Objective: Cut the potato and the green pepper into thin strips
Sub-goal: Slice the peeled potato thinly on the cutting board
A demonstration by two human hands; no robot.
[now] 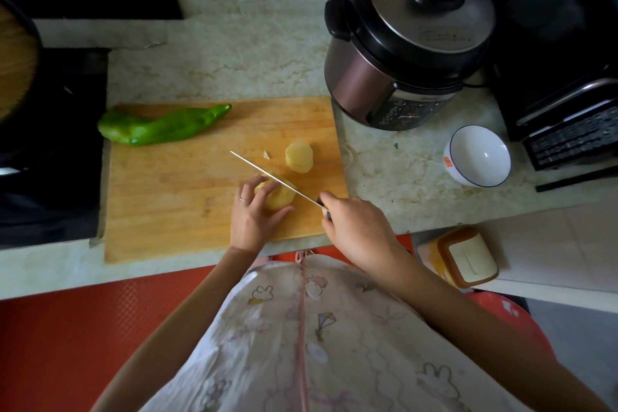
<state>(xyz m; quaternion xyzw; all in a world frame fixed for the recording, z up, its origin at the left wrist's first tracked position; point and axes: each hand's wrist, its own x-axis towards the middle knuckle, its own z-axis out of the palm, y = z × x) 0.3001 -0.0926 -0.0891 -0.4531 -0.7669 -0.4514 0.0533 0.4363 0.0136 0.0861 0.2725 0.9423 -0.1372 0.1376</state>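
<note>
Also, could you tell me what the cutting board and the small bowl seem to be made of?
The cutting board looks like wood or bamboo, matte: pale tan with grain lines. The bowl looks like glazed ceramic: glossy white with a blue rim line.

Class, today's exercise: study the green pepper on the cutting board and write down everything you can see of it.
The green pepper is long, glossy and bright green, with wrinkled, slightly folded skin. It is whole and uncut. It lies flat on the far left part of the wooden cutting board. Its broad end points left and reaches just past the board's left edge, and it tapers to a narrow tip on the right. Only the board touches it. No stem can be made out.
</note>
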